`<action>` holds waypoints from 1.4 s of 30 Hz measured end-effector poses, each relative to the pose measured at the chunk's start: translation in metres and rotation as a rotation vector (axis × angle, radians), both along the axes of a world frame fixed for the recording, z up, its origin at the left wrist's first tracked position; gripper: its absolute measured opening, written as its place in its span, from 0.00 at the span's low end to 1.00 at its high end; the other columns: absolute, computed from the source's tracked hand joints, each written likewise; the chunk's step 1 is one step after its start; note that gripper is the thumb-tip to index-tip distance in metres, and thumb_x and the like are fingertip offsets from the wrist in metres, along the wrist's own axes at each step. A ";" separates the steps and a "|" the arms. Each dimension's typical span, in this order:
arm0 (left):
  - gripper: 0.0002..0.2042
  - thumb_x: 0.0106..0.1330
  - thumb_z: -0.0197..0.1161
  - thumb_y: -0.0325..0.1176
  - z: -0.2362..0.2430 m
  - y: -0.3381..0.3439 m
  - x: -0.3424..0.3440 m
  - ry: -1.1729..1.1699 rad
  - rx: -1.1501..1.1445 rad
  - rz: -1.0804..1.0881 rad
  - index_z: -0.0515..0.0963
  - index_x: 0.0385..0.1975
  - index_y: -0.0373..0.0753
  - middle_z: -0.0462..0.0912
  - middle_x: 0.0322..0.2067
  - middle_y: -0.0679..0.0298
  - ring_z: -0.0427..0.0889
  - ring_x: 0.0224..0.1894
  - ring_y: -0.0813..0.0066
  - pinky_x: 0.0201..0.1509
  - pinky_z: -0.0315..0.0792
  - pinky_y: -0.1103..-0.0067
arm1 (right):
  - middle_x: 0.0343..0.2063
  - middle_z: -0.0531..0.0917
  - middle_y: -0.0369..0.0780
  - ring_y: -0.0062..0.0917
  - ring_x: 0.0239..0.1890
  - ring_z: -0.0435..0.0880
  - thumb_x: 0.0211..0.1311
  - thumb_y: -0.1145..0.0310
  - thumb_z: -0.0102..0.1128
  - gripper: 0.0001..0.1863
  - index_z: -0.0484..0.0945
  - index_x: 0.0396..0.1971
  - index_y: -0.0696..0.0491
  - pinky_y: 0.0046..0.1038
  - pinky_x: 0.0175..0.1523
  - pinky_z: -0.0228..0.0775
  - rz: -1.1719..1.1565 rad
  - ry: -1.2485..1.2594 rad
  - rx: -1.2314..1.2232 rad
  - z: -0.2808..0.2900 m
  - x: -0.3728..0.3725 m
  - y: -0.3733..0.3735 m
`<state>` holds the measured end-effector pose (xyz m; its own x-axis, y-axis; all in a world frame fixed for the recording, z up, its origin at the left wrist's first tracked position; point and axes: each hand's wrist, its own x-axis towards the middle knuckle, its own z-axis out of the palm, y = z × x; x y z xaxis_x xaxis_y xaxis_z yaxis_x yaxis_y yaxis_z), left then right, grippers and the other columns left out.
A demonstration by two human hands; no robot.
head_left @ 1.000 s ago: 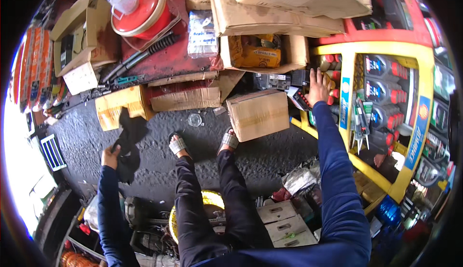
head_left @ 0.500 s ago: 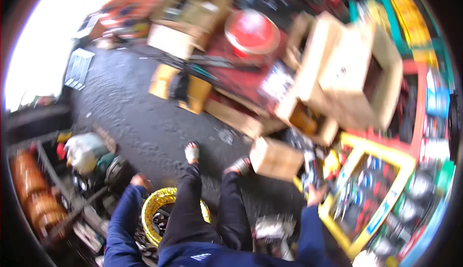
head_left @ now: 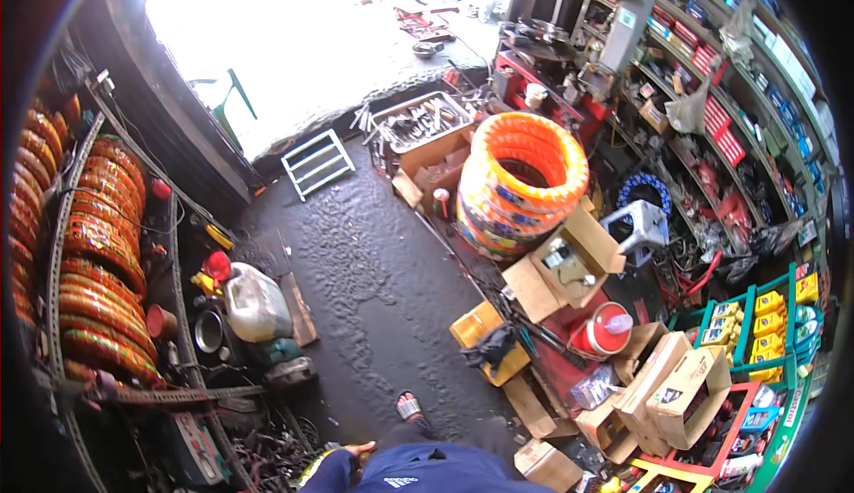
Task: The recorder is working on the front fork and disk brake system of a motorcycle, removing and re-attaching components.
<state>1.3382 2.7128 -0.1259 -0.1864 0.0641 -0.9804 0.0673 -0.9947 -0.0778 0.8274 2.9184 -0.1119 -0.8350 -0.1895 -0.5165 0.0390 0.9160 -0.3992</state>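
My left hand (head_left: 360, 449) is low in the picture, beside my dark trouser leg, its fingers stretched out and nothing seen in them. Just left of it, partly hidden behind my blue sleeve (head_left: 329, 473), shows a bit of a yellow foil-wrapped ring (head_left: 313, 464). My right hand is out of the picture. One sandalled foot (head_left: 408, 406) stands on the dark floor ahead of my body. A small closed cardboard box (head_left: 548, 465) lies to the right of my legs.
Wrapped tyres (head_left: 102, 253) fill a metal rack at left, near a whitish jerrycan (head_left: 257, 302). Orange-wrapped tyres (head_left: 520, 186) are stacked ahead right, by open cartons (head_left: 563, 266) and a red bucket (head_left: 602, 330). Stocked shelves (head_left: 738, 110) line the right; a metal step frame (head_left: 318, 165) stands near the bright doorway.
The view has swung up toward the doorway. My right hand has left the picture. The yellow ring, earlier largely visible, now shows only at the lower edge.
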 end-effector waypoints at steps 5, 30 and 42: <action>0.08 0.57 0.65 0.29 -0.031 -0.226 0.116 -0.386 -0.768 -0.058 0.79 0.23 0.30 0.81 0.19 0.57 0.79 0.21 0.70 0.23 0.73 0.74 | 0.48 0.77 0.54 0.40 0.54 0.75 0.24 0.63 0.79 0.46 0.68 0.49 0.67 0.33 0.62 0.63 0.186 -0.069 -0.030 -0.002 0.043 -0.166; 0.04 0.53 0.53 0.23 0.031 -0.864 0.436 -0.385 -0.924 -0.146 0.74 0.22 0.30 0.76 0.17 0.52 0.74 0.17 0.62 0.24 0.72 0.67 | 0.43 0.80 0.51 0.41 0.47 0.79 0.26 0.58 0.80 0.42 0.68 0.44 0.60 0.35 0.56 0.70 0.578 0.081 0.032 0.095 0.337 -1.279; 0.08 0.56 0.65 0.26 0.122 -1.551 0.544 -0.620 -0.869 -0.088 0.78 0.35 0.32 0.81 0.24 0.60 0.80 0.24 0.74 0.30 0.76 0.77 | 0.44 0.79 0.50 0.40 0.48 0.78 0.25 0.58 0.80 0.43 0.70 0.45 0.63 0.34 0.56 0.69 0.281 -0.121 -0.284 0.110 0.454 -1.707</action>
<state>1.8825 1.1621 -0.0043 0.3309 -0.7127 -0.6185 -0.2232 -0.6960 0.6825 1.2817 1.2114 -0.0017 -0.6672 -0.5505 -0.5018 -0.1349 0.7518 -0.6454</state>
